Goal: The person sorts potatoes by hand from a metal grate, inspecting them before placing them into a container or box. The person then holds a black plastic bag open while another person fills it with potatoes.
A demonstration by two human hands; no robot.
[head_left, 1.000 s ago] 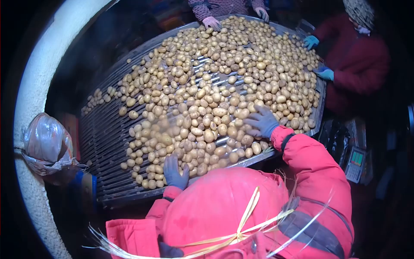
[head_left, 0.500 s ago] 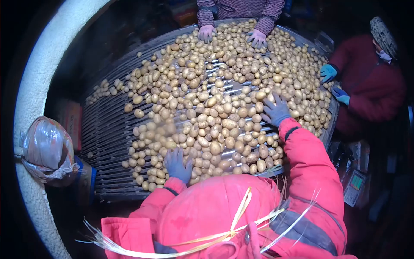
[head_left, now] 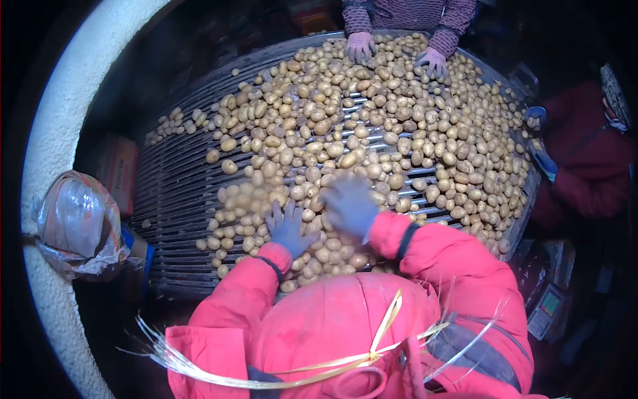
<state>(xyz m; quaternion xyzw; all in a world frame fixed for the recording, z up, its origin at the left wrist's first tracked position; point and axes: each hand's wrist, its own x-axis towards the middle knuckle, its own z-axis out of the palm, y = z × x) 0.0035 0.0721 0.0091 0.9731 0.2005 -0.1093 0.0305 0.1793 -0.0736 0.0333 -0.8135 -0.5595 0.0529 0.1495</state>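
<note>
A thick layer of potatoes (head_left: 458, 146) lies over a slatted metal sorting table (head_left: 179, 206). My left hand (head_left: 290, 229), in a grey-blue glove, rests on the potatoes near the close edge, fingers spread and holding nothing. Just right of it is my right hand (head_left: 350, 205), gloved alike and smeared by motion above the potatoes; its fingers cannot be made out. Both arms are in pink padded sleeves. Bare slats show right of my right hand and in a gap at mid-table.
Across the table a co-worker's pink-gloved hands (head_left: 361, 47) touch the potatoes. Another person in dark red (head_left: 585, 146) works at the right edge, in blue gloves. A plastic-wrapped bundle (head_left: 80, 223) hangs on a pale curved post (head_left: 56, 126) at left. A keypad device (head_left: 545, 311) lies lower right.
My right hand has swept left and nearer, from the right-hand potatoes to beside my left hand. My left hand has shifted slightly right and away from me. The camera view has turned a little left.
</note>
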